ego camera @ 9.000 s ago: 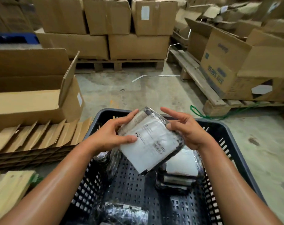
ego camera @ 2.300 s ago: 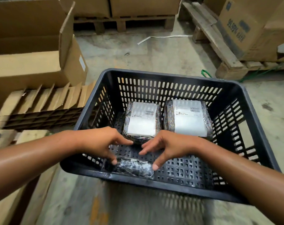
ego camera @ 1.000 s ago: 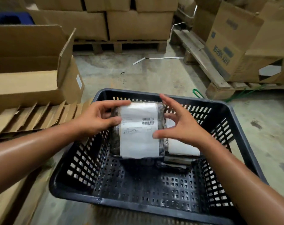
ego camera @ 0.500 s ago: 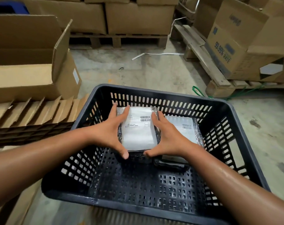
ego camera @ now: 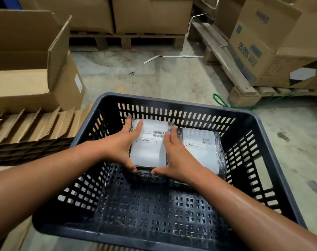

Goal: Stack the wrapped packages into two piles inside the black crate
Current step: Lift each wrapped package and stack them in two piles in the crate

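A black slotted crate sits on the concrete floor in front of me. At its far end lie two piles of plastic-wrapped packages with white labels. My left hand and my right hand clasp the two sides of the top package of the left pile, which rests on a darker package beneath it. The right pile lies beside it, touching, with its near edge behind my right wrist. The near half of the crate floor holds nothing.
An open cardboard box and a folded cardboard divider lie left of the crate. Wooden pallets with cartons stand behind and to the right. A green strap lies on the floor by the crate's far right corner.
Both hands lifted a labelled package from the near crate floor, carried it forward and set it down on the left pile. They still hold its sides.
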